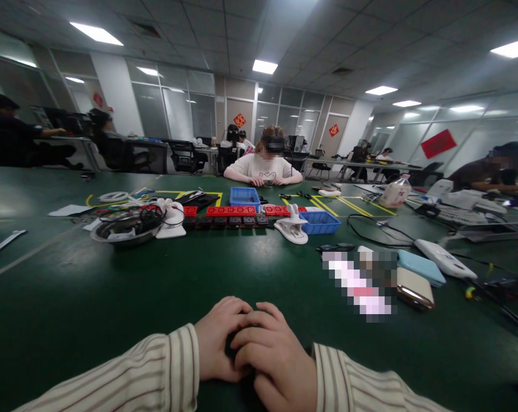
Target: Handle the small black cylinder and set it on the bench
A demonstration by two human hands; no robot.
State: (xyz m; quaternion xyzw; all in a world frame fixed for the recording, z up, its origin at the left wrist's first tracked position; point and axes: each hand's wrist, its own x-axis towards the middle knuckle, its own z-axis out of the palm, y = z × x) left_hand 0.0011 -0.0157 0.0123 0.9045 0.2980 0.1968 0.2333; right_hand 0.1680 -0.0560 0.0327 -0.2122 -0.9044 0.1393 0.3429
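My left hand (218, 339) and my right hand (277, 356) are together over the near middle of the green table (156, 286). The right fingers are curled and lie against the left thumb and fingers. Both hands are closed around a small dark gap, where I cannot make out what they hold, if anything. Striped cuffs cover both wrists.
Beyond my hands stand a metal bowl (128, 230) of cables, a row of red blocks (231, 211), a white clip stand (294, 226) and blue trays (321, 222). At right lie a cream power bank (414, 286) and a blue case (421, 266). A person (265, 163) sits opposite.
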